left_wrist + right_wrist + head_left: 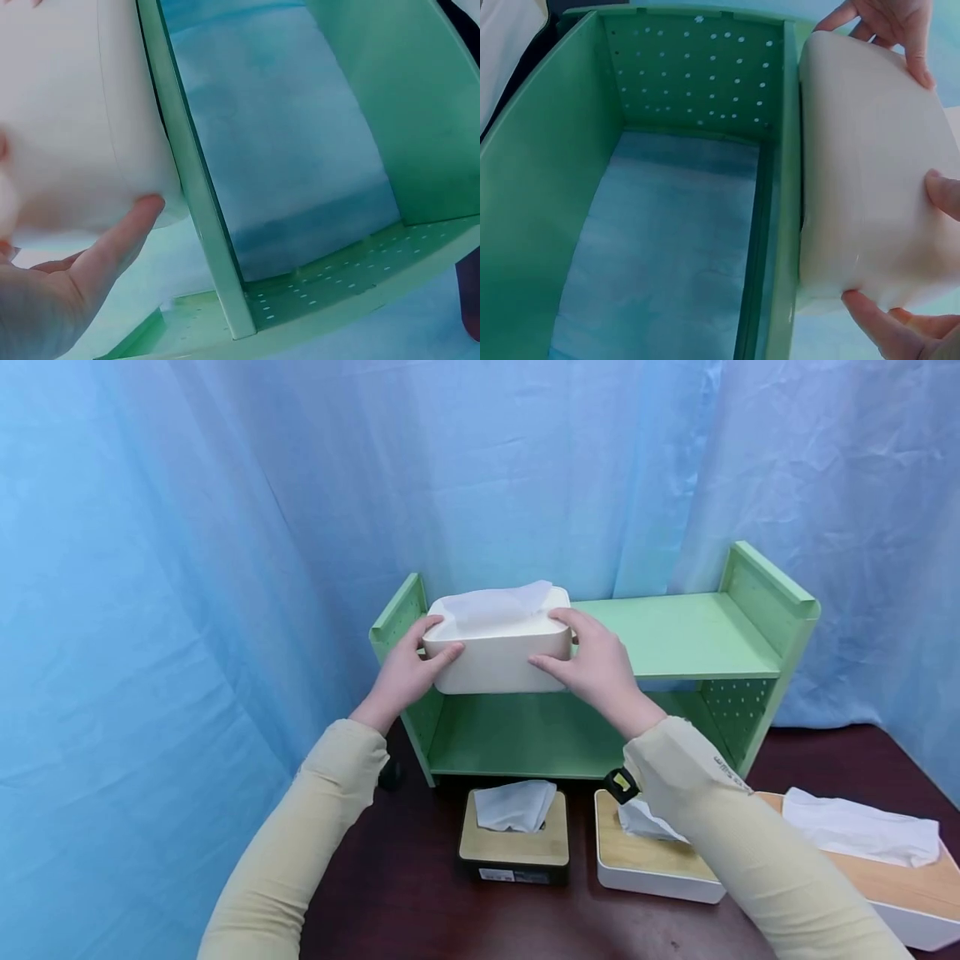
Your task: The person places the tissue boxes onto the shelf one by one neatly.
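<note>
A white tissue box (498,664) with a tissue (495,604) sticking out of its top is at the left part of the upper board of a green two-tier shelf (675,631). My left hand (408,672) grips its left end, thumb on the front face and fingers at the top and side. On the right end, my right hand (596,660) holds it likewise. Both wrist views show the box's underside close against the board; whether it bears full weight there I cannot tell. In the head view its front hangs over the board's front edge.
On the dark table (390,893) stand a black tissue box with a wooden lid (513,847) and two white ones with wooden lids (660,860), (892,881) partly behind my right arm. The shelf has raised side panels (776,581). Blue curtains (480,468) hang behind.
</note>
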A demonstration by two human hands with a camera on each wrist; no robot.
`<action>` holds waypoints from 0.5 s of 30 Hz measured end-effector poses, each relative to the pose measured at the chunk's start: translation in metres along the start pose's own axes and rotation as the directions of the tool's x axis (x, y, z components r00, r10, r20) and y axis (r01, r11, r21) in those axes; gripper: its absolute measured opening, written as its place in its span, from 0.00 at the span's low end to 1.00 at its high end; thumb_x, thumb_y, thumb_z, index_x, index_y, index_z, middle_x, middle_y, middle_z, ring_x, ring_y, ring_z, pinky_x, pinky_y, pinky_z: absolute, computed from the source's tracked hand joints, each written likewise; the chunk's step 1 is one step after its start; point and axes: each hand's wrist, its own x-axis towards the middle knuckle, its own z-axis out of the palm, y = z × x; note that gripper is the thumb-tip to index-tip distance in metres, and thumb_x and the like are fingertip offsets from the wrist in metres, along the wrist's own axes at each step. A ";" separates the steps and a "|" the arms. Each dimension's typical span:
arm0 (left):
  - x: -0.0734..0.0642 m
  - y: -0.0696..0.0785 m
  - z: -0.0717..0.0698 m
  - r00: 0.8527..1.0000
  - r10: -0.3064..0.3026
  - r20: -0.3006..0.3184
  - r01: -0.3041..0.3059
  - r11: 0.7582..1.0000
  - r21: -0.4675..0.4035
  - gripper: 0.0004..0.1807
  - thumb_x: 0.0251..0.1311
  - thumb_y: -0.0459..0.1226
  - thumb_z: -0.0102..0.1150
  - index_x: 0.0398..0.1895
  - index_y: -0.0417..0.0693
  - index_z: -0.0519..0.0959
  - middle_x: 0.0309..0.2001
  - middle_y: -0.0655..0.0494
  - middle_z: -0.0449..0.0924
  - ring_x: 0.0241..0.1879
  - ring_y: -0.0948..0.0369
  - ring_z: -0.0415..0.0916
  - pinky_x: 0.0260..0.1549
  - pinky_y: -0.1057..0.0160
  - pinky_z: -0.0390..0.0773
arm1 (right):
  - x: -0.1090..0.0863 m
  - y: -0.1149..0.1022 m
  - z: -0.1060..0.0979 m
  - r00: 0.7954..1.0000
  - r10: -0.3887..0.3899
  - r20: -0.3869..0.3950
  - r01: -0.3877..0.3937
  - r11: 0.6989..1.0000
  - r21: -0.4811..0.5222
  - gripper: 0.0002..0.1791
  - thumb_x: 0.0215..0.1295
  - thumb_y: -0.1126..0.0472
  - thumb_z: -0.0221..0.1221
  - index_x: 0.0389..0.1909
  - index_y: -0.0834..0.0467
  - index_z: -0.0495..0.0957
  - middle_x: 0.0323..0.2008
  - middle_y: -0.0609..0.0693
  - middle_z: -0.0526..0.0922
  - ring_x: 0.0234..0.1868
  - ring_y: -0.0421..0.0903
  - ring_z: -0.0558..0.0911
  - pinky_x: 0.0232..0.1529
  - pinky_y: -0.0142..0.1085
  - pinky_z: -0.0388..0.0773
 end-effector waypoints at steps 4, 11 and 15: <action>0.005 0.000 -0.003 0.999 -0.027 0.017 0.028 1.000 -0.011 0.34 0.63 0.50 0.56 0.70 0.55 0.59 0.65 0.47 0.63 0.59 0.48 0.68 0.47 0.46 0.76 | 0.007 0.000 0.001 1.000 0.022 0.015 -0.022 1.000 0.001 0.33 0.55 0.54 0.68 0.61 0.57 0.70 0.61 0.57 0.73 0.51 0.57 0.76 0.48 0.50 0.75; 0.013 0.002 -0.011 0.995 -0.078 0.057 0.081 0.995 -0.063 0.35 0.63 0.51 0.56 0.71 0.58 0.56 0.67 0.47 0.60 0.60 0.46 0.68 0.45 0.44 0.77 | 0.019 -0.001 0.002 0.998 0.052 0.041 -0.052 0.999 0.004 0.35 0.55 0.52 0.68 0.63 0.56 0.68 0.61 0.58 0.73 0.51 0.58 0.75 0.44 0.50 0.75; 0.018 0.001 -0.012 0.994 -0.091 0.062 0.095 0.994 -0.054 0.36 0.63 0.51 0.56 0.72 0.57 0.55 0.67 0.46 0.60 0.60 0.46 0.67 0.45 0.44 0.77 | 0.025 0.001 0.004 0.996 0.070 0.049 -0.071 0.997 0.016 0.35 0.54 0.53 0.68 0.62 0.55 0.68 0.60 0.58 0.73 0.51 0.58 0.76 0.44 0.49 0.75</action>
